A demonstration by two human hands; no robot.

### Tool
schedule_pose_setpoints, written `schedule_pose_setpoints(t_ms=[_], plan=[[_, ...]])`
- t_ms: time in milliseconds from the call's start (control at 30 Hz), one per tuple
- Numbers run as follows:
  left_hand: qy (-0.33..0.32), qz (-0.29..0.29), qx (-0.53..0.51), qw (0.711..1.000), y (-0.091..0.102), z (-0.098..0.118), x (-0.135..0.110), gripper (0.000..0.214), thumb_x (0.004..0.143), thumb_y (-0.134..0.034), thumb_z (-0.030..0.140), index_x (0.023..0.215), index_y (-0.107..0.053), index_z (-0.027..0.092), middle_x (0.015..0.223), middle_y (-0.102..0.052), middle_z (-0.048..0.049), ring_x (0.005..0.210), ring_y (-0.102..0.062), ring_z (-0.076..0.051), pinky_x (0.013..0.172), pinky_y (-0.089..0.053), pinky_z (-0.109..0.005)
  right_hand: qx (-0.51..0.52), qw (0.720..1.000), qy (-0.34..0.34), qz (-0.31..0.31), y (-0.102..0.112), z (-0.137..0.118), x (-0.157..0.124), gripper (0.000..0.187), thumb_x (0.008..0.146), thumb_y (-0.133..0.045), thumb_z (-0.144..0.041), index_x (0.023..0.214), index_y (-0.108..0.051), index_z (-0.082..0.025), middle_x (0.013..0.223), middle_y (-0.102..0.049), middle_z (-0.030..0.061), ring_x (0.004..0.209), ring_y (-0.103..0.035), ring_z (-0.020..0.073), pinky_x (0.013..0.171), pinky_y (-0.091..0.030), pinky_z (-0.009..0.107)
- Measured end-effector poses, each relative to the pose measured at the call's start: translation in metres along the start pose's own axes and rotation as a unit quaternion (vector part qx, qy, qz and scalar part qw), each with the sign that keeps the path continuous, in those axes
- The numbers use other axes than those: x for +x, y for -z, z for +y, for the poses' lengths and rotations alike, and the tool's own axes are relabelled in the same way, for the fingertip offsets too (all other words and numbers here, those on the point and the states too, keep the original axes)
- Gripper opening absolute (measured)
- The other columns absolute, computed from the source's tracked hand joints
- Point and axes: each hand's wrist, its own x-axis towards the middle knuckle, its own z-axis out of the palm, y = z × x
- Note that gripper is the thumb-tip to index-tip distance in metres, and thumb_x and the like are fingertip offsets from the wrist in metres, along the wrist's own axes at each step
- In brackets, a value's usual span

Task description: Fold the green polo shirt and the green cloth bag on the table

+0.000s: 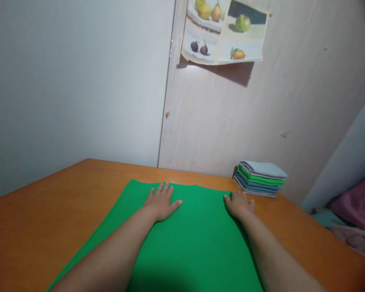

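The green cloth [194, 243] lies flat on the worktop [33, 219], left hand [161, 205] and right hand [239, 205] pressed near its far edge, fingers [166, 189] open, gripping nothing. Uneven pressure could slide or rumple it on the smooth orange wood. Folded cloths [260, 178] sit by the wall, a fruit poster [225, 30] above

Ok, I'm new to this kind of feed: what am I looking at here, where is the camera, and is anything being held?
There is no machine, just one picture from a camera worn on a person's head, looking forward and down along their two bare arms. The left hand lies flat, fingers spread, on a green cloth spread over an orange wooden table. The right hand rests open at the cloth's far right corner. Neither of the hands grips anything. A stack of folded cloths sits beyond the right hand, near the wall, and a fruit poster hangs above.
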Motion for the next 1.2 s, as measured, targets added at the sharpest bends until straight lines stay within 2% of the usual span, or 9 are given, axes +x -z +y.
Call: schedule_pose_setpoints(t_ms=[67,133,200,267,367,600,867,1033,1200], plan=[[0.000,-0.002,0.000,1.000,0.001,0.000,-0.001,0.095,0.087,-0.016,0.081,0.157,-0.024,0.017,0.163,-0.008,-0.0095,0.152,-0.006,-0.032,0.118,-0.012,-0.060,0.005,0.998,0.057,0.005,0.000,-0.016,-0.006,0.074,0.098,-0.022,-0.055,0.155,-0.028,-0.008,0.162,-0.021,0.0155,0.151,-0.011,0.0302,0.119,-0.012,0.054],[0.002,-0.003,0.000,1.000,0.001,0.001,-0.001,0.094,0.087,-0.016,0.081,0.157,-0.024,0.018,0.164,-0.007,-0.0092,0.152,-0.005,-0.032,0.118,-0.011,-0.059,0.023,0.989,0.148,-0.001,-0.002,-0.036,-0.015,0.075,0.098,-0.023,-0.059,0.156,-0.026,-0.011,0.163,-0.020,0.0122,0.151,-0.012,0.0261,0.121,-0.014,0.047],[0.004,-0.005,-0.002,1.000,0.001,0.001,-0.002,0.095,0.087,-0.016,0.081,0.157,-0.023,0.018,0.164,-0.007,-0.0092,0.152,-0.004,-0.031,0.119,-0.011,-0.059,0.040,0.973,0.228,-0.021,-0.006,-0.053,-0.026,0.078,0.097,-0.021,-0.065,0.157,-0.025,-0.015,0.163,-0.019,0.0107,0.151,-0.012,0.0267,0.120,-0.015,0.049],[0.003,-0.006,-0.006,1.000,0.002,0.002,-0.003,0.095,0.087,-0.016,0.081,0.157,-0.022,0.018,0.164,-0.007,-0.0098,0.152,-0.005,-0.031,0.119,-0.010,-0.059,0.039,0.964,0.260,-0.048,-0.010,-0.063,-0.034,0.081,0.094,-0.019,-0.071,0.157,-0.024,-0.020,0.164,-0.018,0.0090,0.151,-0.011,0.0288,0.119,-0.013,0.055],[-0.002,-0.009,-0.014,1.000,0.002,0.003,-0.004,0.096,0.086,-0.016,0.081,0.157,-0.022,0.017,0.164,-0.007,-0.0102,0.152,-0.004,-0.031,0.119,-0.010,-0.060,0.016,0.963,0.260,-0.064,-0.017,-0.063,-0.040,0.082,0.092,-0.017,-0.075,0.157,-0.022,-0.025,0.164,-0.016,0.0066,0.151,-0.010,0.0300,0.118,-0.010,0.060],[0.009,-0.015,-0.029,0.999,0.007,-0.011,-0.008,0.095,0.087,-0.013,0.080,0.158,-0.019,0.017,0.164,-0.007,-0.0108,0.152,-0.006,-0.029,0.120,-0.009,-0.057,-0.012,0.962,0.268,-0.042,-0.027,-0.053,-0.032,0.078,0.093,-0.017,-0.072,0.157,-0.021,-0.029,0.164,-0.018,0.0033,0.150,-0.013,0.0293,0.118,-0.014,0.060],[0.096,-0.011,-0.003,0.995,0.016,-0.043,-0.010,0.093,0.088,-0.011,0.077,0.156,-0.026,0.016,0.163,-0.017,-0.0126,0.151,-0.012,-0.030,0.120,-0.010,-0.058,-0.021,0.959,0.282,-0.030,-0.036,-0.048,-0.026,0.077,0.092,-0.016,-0.073,0.157,-0.020,-0.031,0.163,-0.018,0.0022,0.150,-0.014,0.0300,0.117,-0.016,0.062],[0.151,0.009,0.009,0.988,0.014,-0.055,-0.006,0.089,0.088,-0.015,0.076,0.155,-0.030,0.018,0.163,-0.020,-0.0127,0.151,-0.013,-0.032,0.118,-0.009,-0.062,-0.016,0.958,0.285,-0.021,-0.040,-0.046,-0.023,0.077,0.092,-0.015,-0.073,0.157,-0.022,-0.032,0.163,-0.020,0.0024,0.150,-0.016,0.0298,0.117,-0.017,0.061],[0.208,0.028,0.009,0.978,0.015,-0.064,-0.005,0.090,0.086,-0.020,0.077,0.153,-0.033,0.018,0.163,-0.020,-0.0142,0.150,-0.013,-0.036,0.115,-0.015,-0.065,-0.015,0.958,0.284,-0.022,-0.039,-0.047,-0.024,0.076,0.093,-0.017,-0.073,0.157,-0.021,-0.032,0.163,-0.019,0.0015,0.150,-0.015,0.0297,0.117,-0.017,0.061]])
